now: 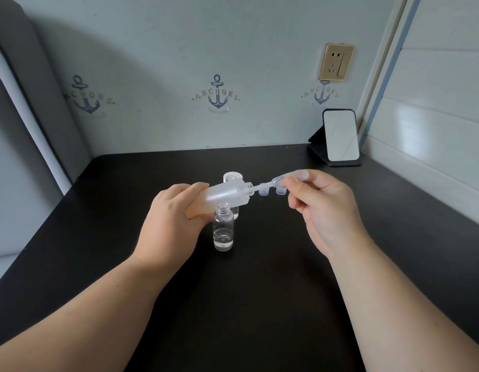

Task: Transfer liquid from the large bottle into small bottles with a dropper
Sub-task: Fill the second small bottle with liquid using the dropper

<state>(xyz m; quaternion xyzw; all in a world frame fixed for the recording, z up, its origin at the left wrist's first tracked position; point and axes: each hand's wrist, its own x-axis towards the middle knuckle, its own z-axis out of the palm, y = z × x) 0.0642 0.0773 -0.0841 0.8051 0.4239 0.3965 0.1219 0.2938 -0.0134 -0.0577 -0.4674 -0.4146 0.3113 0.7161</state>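
On the dark table [259, 291], to the left of the upright clear small bottle [223, 229], the left hand [169, 218] grips the frosted large bottle [222, 194]; its fingers are curled round the bottle's base and lower body, and the base is hidden in the palm. The large bottle is lifted off the table and tilted nearly level, with its open threaded neck pointing right, above and just behind the small bottle's open mouth. The small bottle stands on the table with a shallow layer of clear liquid at its bottom. Directly behind it, largely hidden by the large bottle, stands a second small bottle [235, 213]. Farther behind lies a white cap [233, 175] with another clear piece beneath it; what that piece is cannot be told. To the right of the small bottle, the dropper [270, 182] lies nearly level in the air, its thin tip at or just inside the large bottle's neck. The right hand [321, 210] pinches the dropper's bulb between thumb and forefinger, the other fingers loosely curled below. Beneath the dropper's stem, two small clear caps [272, 191] sit on the table. Far right and behind, a mirror [340, 135] leans on its dark stand, below a wall socket [335, 61].
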